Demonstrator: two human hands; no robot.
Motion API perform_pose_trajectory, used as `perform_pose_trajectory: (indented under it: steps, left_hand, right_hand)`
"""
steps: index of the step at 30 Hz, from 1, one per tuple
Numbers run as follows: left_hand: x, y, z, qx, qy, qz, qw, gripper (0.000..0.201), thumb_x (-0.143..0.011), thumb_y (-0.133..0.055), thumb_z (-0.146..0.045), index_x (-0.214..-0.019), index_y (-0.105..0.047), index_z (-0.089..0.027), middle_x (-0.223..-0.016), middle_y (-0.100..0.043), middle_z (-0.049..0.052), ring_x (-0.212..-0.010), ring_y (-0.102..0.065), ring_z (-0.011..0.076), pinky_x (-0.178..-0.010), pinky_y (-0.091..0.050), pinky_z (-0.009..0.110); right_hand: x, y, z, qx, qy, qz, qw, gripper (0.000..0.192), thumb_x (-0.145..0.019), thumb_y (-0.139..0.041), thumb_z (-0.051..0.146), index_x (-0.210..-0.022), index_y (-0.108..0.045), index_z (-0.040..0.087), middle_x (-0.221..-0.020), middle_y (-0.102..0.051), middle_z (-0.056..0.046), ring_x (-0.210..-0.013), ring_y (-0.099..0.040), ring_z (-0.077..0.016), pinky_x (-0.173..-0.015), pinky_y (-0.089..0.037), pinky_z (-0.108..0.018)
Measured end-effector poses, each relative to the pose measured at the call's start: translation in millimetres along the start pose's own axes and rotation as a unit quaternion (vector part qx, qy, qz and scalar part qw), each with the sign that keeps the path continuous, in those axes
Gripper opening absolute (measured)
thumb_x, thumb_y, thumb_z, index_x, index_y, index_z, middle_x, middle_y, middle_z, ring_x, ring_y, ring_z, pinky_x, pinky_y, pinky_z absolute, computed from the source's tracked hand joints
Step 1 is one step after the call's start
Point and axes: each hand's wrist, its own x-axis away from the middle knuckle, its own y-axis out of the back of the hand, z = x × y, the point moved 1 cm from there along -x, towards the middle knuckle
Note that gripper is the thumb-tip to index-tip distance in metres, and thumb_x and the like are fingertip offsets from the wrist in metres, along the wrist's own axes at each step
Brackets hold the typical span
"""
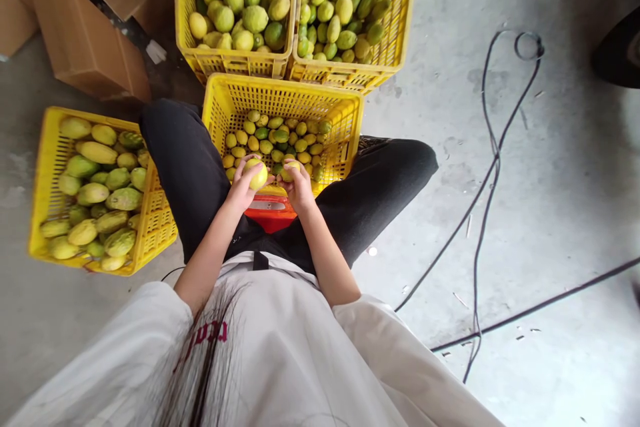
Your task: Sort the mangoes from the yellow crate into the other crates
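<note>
Both of my hands are over the near rim of a yellow plastic crate [220, 107] set between my knees. My left hand [241, 188] is closed around a yellow lemon [259, 176]. A second, smaller-looking lemon [290, 171] is gripped in my right hand [300, 191], partly covered by the fingers. The two hands are close together, with a small gap between the fruits. Below them in the crate lies a layer of small yellow and green lemons [275, 135]. Part of a red object [270, 213] shows beneath the crate's near side.
Two yellow crates [350, 77] of larger lemons stand just beyond. Another full crate [37, 193] is at my left. Cardboard boxes [83, 40] lie at the upper left. A dark cable [493, 167] loops over the concrete floor [430, 100] on the right.
</note>
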Motion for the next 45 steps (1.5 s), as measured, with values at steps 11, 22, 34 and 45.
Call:
perform_pose_trajectory:
  steps: [11,22,34,45]
  left_hand:
    - [-1.1,0.7,4.1,-0.074,-0.054,-0.003,0.996,0.045,-0.061,-0.097,-0.034,-0.099,-0.076,-0.022,-0.109,-0.078,0.005,-0.082,-0.073,0.0173,-0.057,-0.059,0.023]
    - [-2.7,-1.5,0.0,-0.016,0.014,-0.011,1.0,0.037,-0.081,-0.09,-0.043,-0.106,-0.073,-0.022,-0.106,-0.08,0.006,-0.089,-0.08,0.0212,-0.067,-0.065,0.027]
    - [-1.2,-6.4,-2.0,0.031,-0.001,-0.013,0.999,0.033,-0.09,-0.086,-0.025,-0.111,-0.061,-0.026,-0.099,-0.077,0.001,-0.102,-0.083,0.0201,-0.09,-0.066,0.031]
    - [-0.9,-1.6,1.1,0.001,0.053,0.01,0.999,0.031,-0.085,-0.083,-0.04,-0.106,-0.068,-0.025,-0.1,-0.075,0.004,-0.09,-0.08,0.0229,-0.077,-0.069,0.034]
  right_hand:
    - [11.5,-3.6,5.2,0.085,0.03,0.114,0.989,0.034,-0.064,-0.083,0.031,-0.093,-0.065,0.027,-0.072,-0.058,0.008,-0.064,-0.053,-0.0122,-0.057,-0.036,-0.023]
    - [4.4,-6.2,1.0,-0.001,-0.031,0.028,0.999,0.027,-0.088,-0.075,0.046,-0.097,-0.057,0.028,-0.077,-0.067,0.003,-0.065,-0.063,-0.0167,-0.063,-0.055,-0.028]
    - [7.9,-6.0,11.1,0.001,-0.027,0.021,0.999,0.035,-0.076,-0.087,0.031,-0.095,-0.057,0.028,-0.081,-0.067,0.004,-0.079,-0.072,-0.0191,-0.066,-0.06,-0.028]
    - [12.2,-5.0,10.4,0.05,-0.021,0.057,0.997,0.025,-0.073,-0.08,0.026,-0.087,-0.059,0.026,-0.073,-0.066,0.005,-0.061,-0.056,-0.0113,-0.053,-0.038,-0.019]
